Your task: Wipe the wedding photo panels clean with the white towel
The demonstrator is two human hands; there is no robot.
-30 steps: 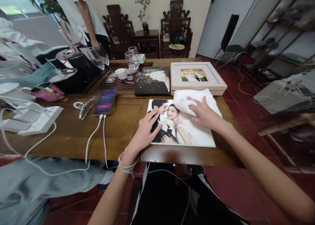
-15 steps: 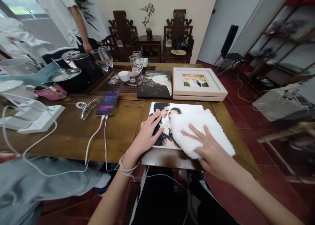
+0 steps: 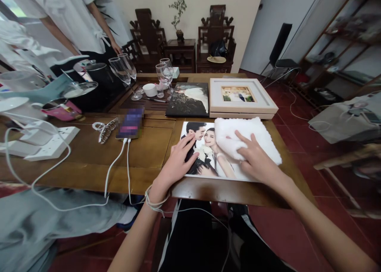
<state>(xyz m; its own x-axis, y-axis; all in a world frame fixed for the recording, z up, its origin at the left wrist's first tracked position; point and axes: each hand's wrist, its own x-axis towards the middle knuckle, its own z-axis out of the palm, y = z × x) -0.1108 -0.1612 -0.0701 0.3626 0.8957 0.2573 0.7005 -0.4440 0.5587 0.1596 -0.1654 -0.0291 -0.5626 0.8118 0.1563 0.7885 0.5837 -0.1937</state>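
A white photo panel [image 3: 222,167] with a printed picture of a couple lies flat near the table's front edge. My left hand [image 3: 178,159] rests on its left side, fingers stretched out. Over the panel's right part lies a thick, fluffy white towel [image 3: 262,139], bunched up beside my right hand [image 3: 257,157]. That hand presses the towel down with two fingers extended, a fold of it caught near the thumb. The towel hides the panel's upper right corner. Behind the panel are a dark photo panel [image 3: 190,99] and a light wooden picture frame [image 3: 242,97].
Leftward on the table [image 3: 149,153] lie a phone [image 3: 130,123] with white cables, a hair claw clip [image 3: 107,131] and a power strip [image 3: 55,145]. Wine glasses [image 3: 126,71] and a white cup [image 3: 149,90] stand farther back. A person [image 3: 71,22] stands at the far left.
My right hand has slid the towel right and away from me, uncovering the second face and more of the picture's middle. My left hand has stayed on the panel.
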